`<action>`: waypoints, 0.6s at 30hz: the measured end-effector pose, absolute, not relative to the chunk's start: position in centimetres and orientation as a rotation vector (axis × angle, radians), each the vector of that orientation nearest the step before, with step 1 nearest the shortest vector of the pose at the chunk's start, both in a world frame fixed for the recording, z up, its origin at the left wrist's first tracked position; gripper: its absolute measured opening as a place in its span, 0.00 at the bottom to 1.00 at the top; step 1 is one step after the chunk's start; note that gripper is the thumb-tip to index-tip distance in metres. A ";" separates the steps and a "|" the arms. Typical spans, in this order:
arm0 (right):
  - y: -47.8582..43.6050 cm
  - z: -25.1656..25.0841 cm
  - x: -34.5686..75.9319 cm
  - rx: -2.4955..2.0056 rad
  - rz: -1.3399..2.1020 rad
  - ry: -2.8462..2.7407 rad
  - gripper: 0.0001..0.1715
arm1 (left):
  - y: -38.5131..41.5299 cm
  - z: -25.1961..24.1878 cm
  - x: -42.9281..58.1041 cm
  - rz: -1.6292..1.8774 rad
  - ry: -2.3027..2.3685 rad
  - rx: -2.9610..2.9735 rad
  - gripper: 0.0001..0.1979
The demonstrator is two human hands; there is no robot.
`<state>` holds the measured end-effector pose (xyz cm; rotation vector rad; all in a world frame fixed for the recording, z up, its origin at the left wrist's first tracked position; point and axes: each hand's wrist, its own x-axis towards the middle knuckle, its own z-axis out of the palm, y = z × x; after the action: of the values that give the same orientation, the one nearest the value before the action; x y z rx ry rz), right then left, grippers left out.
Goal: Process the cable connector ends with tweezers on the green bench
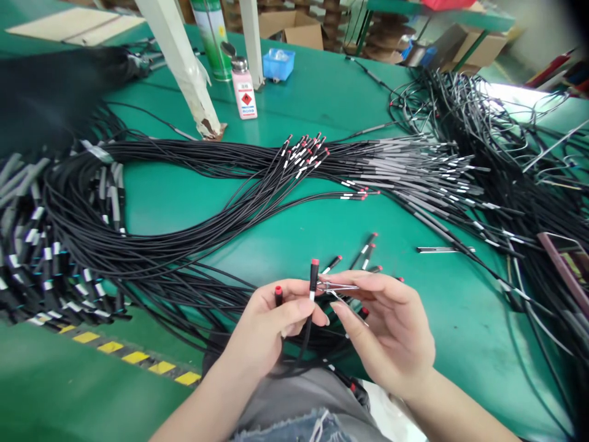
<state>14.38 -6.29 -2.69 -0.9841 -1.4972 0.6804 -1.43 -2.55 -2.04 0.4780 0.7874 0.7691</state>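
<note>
My left hand (280,319) pinches a thin black cable (313,279) between thumb and fingers, just below its upright, red-tipped end with a white label band. A second red-tipped cable end (278,296) sticks up behind the thumb of the same hand. In my right hand (391,325) is a slim two-armed metal tool (340,286), held between thumb and fingers. Its narrow end is at the side of the upright cable end; whether it grips the cable I cannot tell. More red-tipped cable ends (368,255) lie behind my hands, partly hidden.
Large bundles of black cables (161,242) loop across the green table (285,239) at the left and middle. Grey-sleeved cables (414,162) pile up at the right. A slim metal tool (445,250) lies right of centre. A pink-white bottle (244,92) stands by a white post (184,67).
</note>
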 end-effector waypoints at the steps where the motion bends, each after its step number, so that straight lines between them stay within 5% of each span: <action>1: -6.3 -2.7 14.4 -0.980 0.685 -1.497 0.28 | -2.5 -2.0 -1.5 0.772 0.769 0.485 0.06; 18: -6.5 -2.7 14.3 -1.007 0.648 -1.519 0.27 | -3.0 -2.1 -1.6 0.778 0.771 0.482 0.07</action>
<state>14.29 -6.49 -2.72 -1.0072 -1.5187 0.6481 -1.57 -2.98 -2.12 0.4818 0.7706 0.7775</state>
